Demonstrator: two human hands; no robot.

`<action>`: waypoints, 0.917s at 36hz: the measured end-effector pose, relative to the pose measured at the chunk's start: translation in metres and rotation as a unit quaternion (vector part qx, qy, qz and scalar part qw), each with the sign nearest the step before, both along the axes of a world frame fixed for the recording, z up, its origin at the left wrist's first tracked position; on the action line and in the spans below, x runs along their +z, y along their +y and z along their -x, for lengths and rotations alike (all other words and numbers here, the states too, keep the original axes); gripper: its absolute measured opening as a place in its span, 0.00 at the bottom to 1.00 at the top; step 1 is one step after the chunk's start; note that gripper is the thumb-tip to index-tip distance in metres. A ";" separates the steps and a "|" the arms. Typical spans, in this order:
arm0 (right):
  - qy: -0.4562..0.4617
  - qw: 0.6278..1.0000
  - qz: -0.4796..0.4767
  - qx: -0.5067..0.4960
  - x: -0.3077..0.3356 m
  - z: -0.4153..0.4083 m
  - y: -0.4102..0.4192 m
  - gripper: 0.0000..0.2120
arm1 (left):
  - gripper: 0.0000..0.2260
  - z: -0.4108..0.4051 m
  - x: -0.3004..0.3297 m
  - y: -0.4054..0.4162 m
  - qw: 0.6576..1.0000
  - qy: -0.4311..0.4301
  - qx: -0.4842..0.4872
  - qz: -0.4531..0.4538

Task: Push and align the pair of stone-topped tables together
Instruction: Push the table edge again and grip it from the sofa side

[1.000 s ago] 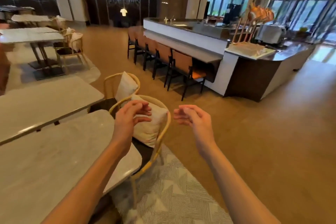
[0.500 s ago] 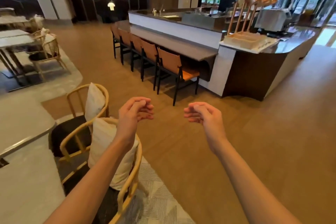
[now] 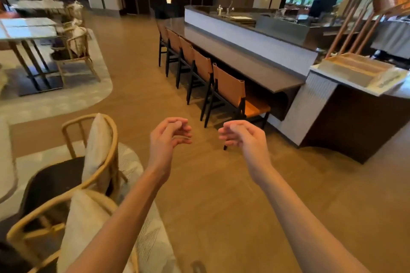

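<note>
Only a pale sliver of one stone-topped table [image 3: 6, 162] shows, at the left edge; the rest of the pair is out of frame. My left hand [image 3: 168, 137] and my right hand [image 3: 241, 137] hang in mid-air over the wooden floor, well to the right of that table. Both hands have loosely curled fingers and hold nothing. They touch neither table.
Two rattan chairs with cushions [image 3: 97, 150] [image 3: 73, 219] stand at lower left on a patterned rug [image 3: 153, 239]. A long bar counter [image 3: 244, 60] with several orange-backed chairs [image 3: 228, 88] runs ahead on the right. Another pair of stone tables [image 3: 26, 29] stands far left.
The view has swung right, away from the two tables, which have slid almost fully out of frame. Both hands stay raised and empty in front of me.
</note>
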State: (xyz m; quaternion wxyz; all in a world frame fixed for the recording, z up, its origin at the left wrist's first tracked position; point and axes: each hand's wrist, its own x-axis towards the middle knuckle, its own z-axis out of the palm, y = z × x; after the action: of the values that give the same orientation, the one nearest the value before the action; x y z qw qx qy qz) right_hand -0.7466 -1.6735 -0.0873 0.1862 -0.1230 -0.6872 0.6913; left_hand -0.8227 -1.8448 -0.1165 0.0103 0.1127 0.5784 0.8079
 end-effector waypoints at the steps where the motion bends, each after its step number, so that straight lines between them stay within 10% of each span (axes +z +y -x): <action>1: -0.004 1.000 0.001 0.003 0.002 0.031 0.010 0.12 | 0.10 0.028 0.002 0.011 1.000 -0.006 0.004 -0.004; 18: 0.019 0.974 0.013 0.227 0.002 0.471 -0.002 0.09 | 0.08 0.373 0.005 -0.034 0.976 -0.005 0.220 0.004; 33: -0.005 0.861 0.023 0.508 0.015 0.827 -0.188 0.08 | 0.10 0.630 0.013 -0.168 0.870 -0.006 0.494 0.014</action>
State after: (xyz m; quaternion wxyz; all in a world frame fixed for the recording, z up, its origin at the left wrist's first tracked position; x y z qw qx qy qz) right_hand -1.5732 -1.8619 -0.0725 -0.1972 0.2355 -0.6393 0.7049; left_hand -1.4532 -2.0132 -0.1032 -0.3846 -0.1930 0.5696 0.7003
